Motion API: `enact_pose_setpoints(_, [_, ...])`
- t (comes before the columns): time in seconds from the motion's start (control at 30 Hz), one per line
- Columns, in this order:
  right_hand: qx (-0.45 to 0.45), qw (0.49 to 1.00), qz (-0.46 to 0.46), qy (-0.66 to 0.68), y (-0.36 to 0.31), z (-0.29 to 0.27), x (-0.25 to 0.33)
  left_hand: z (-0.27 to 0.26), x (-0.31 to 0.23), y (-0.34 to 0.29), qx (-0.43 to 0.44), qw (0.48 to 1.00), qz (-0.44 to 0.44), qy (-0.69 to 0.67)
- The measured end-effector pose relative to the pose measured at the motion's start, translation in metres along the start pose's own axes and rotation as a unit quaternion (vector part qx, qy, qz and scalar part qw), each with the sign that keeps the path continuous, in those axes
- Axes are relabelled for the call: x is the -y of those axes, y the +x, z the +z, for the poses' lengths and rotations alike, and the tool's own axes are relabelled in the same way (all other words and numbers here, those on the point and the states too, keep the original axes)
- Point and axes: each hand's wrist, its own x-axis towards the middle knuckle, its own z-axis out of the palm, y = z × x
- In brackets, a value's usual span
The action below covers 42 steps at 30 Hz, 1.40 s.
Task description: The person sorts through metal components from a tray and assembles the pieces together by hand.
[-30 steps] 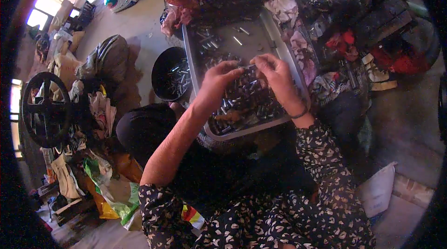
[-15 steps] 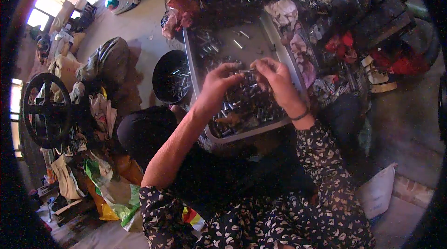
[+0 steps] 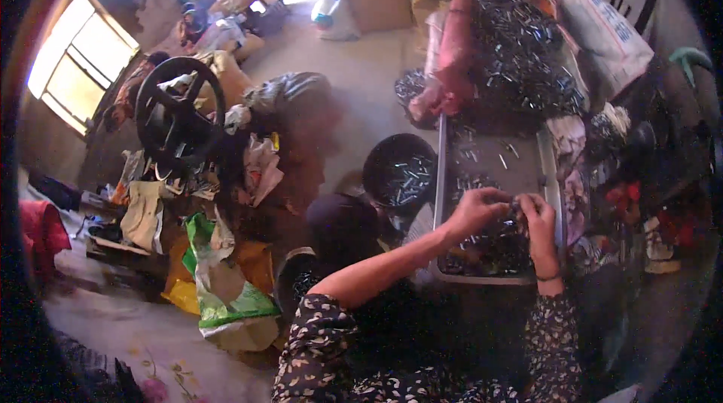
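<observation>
My left hand (image 3: 480, 211) and my right hand (image 3: 538, 224) meet over a grey, rimmed tray (image 3: 482, 280). The fingers of both are pinched together around a small dark metal piece (image 3: 516, 207); its exact shape is too small and blurred to tell. Below the hands, the near part of the tray holds many loose metal pieces (image 3: 493, 252). A few bright short pins (image 3: 503, 162) lie on the tray's bare floor farther back. To the left of the tray stands a black bowl (image 3: 376, 173) with shiny metal pins in it.
Beyond the tray, a large heap of metal pins (image 3: 520, 49) lies beside pink cloth (image 3: 454, 56) and a white sack (image 3: 602, 34). Crumpled rags (image 3: 568, 139) line the tray's right side. At left are a dark spoked wheel (image 3: 181, 113) and a green-white bag (image 3: 230, 297).
The view has swung left and up, so tray and hands now appear farther right and lower. Both hands remain pinched together over the tray.
</observation>
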Motion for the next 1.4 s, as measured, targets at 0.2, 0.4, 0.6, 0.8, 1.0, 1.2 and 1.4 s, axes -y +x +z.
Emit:
enact_pose_setpoints(0.2, [0.030, 0.996, 0.025, 0.074, 0.000, 0.005, 0.006, -0.009, -0.002, 0.000, 0.032, 0.998, -0.015, -0.053])
enact_pose_setpoints(0.4, [0.022, 0.997, 0.001, 0.070, 0.003, 0.006, 0.002, -0.013, 0.008, 0.009, 0.069, 0.996, -0.052, -0.023])
enact_pose_setpoints(0.6, [0.034, 0.997, 0.000, 0.072, 0.004, 0.005, 0.001, -0.018, -0.004, 0.008, 0.102, 0.990, -0.078, -0.052])
enact_pose_setpoints(0.8, [0.036, 0.997, -0.007, 0.062, -0.002, -0.002, 0.003, -0.014, 0.003, 0.011, 0.120, 0.990, -0.061, -0.043])
enact_pose_setpoints(1.0, [0.042, 0.997, -0.054, 0.031, -0.005, 0.001, 0.005, -0.016, 0.010, 0.010, 0.118, 0.992, -0.049, 0.004])
enact_pose_setpoints(1.2, [0.001, 0.998, -0.063, 0.023, -0.010, 0.002, 0.012, -0.011, 0.009, 0.014, 0.114, 0.993, 0.008, -0.012])
enact_pose_setpoints(1.4, [0.014, 0.999, -0.047, 0.016, 0.014, -0.006, -0.027, -0.016, 0.005, 0.012, 0.098, 0.994, 0.005, 0.052])
